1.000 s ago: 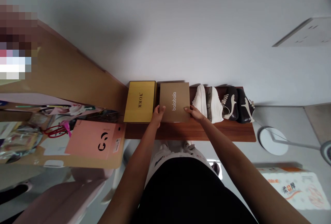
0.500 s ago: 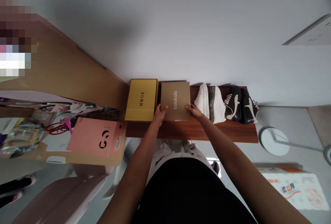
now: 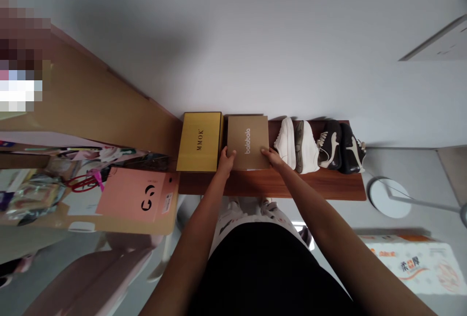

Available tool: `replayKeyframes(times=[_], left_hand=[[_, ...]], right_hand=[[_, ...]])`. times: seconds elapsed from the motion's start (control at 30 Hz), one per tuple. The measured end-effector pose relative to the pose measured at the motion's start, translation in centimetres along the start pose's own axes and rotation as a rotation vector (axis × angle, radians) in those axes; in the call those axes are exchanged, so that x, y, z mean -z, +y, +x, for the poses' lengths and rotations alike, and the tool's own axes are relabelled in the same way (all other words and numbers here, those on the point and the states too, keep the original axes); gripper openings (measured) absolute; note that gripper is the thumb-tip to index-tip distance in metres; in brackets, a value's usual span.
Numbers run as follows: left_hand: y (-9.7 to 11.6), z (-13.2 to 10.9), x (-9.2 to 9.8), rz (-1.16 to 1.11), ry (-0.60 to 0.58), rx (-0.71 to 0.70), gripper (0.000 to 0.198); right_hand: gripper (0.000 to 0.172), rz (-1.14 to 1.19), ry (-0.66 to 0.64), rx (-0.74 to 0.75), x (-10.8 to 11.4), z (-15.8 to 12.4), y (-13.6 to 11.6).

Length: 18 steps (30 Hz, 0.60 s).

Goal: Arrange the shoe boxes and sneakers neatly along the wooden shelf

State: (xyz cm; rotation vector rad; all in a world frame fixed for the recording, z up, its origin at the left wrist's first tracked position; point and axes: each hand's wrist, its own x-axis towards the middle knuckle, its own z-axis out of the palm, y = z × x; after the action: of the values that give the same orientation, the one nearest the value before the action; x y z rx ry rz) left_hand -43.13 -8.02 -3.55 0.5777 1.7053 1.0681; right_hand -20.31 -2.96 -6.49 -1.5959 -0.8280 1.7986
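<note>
Little had moved within the half second: the brown balabala box (image 3: 248, 136) sat, as before, on the reddish wooden bench (image 3: 262, 185), between the yellow MMOK box (image 3: 193, 153) and the white sneakers (image 3: 309, 149). The left hand (image 3: 226, 161) and right hand (image 3: 275, 158) gripped it from opposite sides, half curled, thumbs on the lid, other fingers mostly hidden along the sides. Black-and-cream sneakers (image 3: 331, 145) stood farther right. At left, a flat pink package (image 3: 127, 193) lay on the desk (image 3: 116, 227).
</note>
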Motion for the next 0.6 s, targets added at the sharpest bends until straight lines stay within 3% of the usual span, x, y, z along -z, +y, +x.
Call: replayKeyframes(times=[0.27,0.6], left_hand=[[0.3,-0.1,-0.1,0.069,0.018,0.000,0.068],[1.7,-1.2,-0.5,0.362,0.078,-0.011,0.068]], right_hand=[[0.048,0.003,0.000,0.078,-0.5,0.1,0.6],[0.069,-0.337,0.071,0.190,-0.2,-1.4,0.4]])
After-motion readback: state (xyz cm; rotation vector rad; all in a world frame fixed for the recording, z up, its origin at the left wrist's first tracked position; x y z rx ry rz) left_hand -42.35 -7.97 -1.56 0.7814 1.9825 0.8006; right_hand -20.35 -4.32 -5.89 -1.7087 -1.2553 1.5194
